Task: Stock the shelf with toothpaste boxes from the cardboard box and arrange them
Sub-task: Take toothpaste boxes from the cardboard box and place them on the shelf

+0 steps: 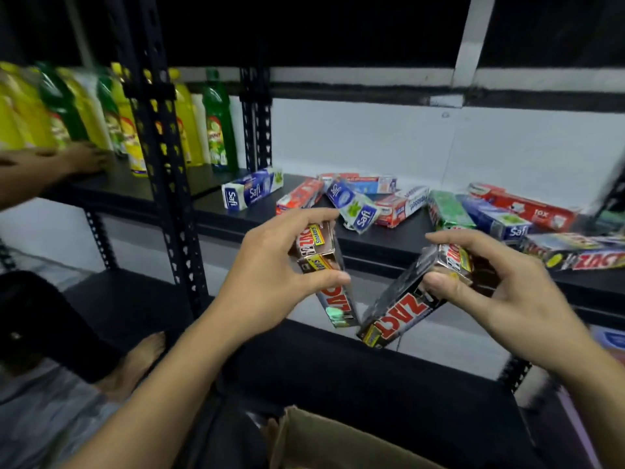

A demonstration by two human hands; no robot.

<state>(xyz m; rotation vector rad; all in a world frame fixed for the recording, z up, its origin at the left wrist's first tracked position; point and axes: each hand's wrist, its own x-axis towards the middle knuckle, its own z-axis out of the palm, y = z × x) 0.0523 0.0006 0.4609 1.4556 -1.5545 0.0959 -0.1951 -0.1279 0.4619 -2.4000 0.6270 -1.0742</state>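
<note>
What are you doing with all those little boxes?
A person is stocking toothpaste. Their left hand grips Zact boxes and their right hand grips a tilted Zact box, both held in front of the black shelf. Other toothpaste boxes lie jumbled on it, not yet lined up. The cardboard box sits below the hands.

Setting was a shop or stockroom. Black slotted-steel shelf (236,220) ran across mid-frame; rows of matching dish-soap bottles (216,130) upper left; assorted branded toothpaste boxes (399,206) loose centre right.
</note>
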